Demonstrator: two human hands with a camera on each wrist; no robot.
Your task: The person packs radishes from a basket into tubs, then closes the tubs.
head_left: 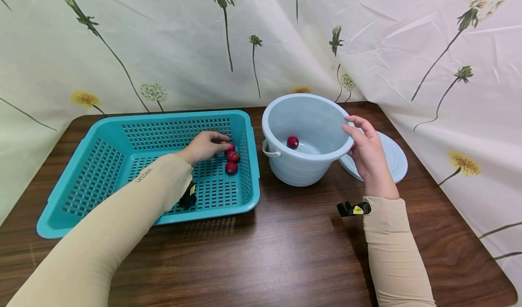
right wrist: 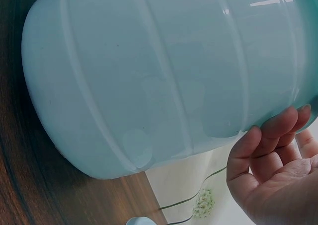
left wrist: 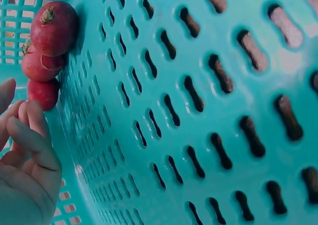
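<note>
Dandelion-printed white fabric [head_left: 171,30] hangs behind a dark wood-grain table [head_left: 318,261].
Creases run through the fabric — yellow blooms [head_left: 465,164], pale seed heads [head_left: 153,92] and long stems [head_left: 228,39] among its prints — while a soft sheen [head_left: 265,252] lights the table.

Left hand [head_left: 209,146]: at radishes [head_left: 232,168] in teal basket [head_left: 254,180] | Right hand [head_left: 370,159]: on rim of blue bucket [head_left: 299,173] | Bucket: lone radish [head_left: 292,142]

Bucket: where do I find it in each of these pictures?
Head: the bucket stands just right of centre.
Left wrist: I can't make it out there.
Right wrist: its side fills most of the picture, from the top edge down.
Shared landmark, head and right wrist only: the right hand, at the bucket's edge.
</note>
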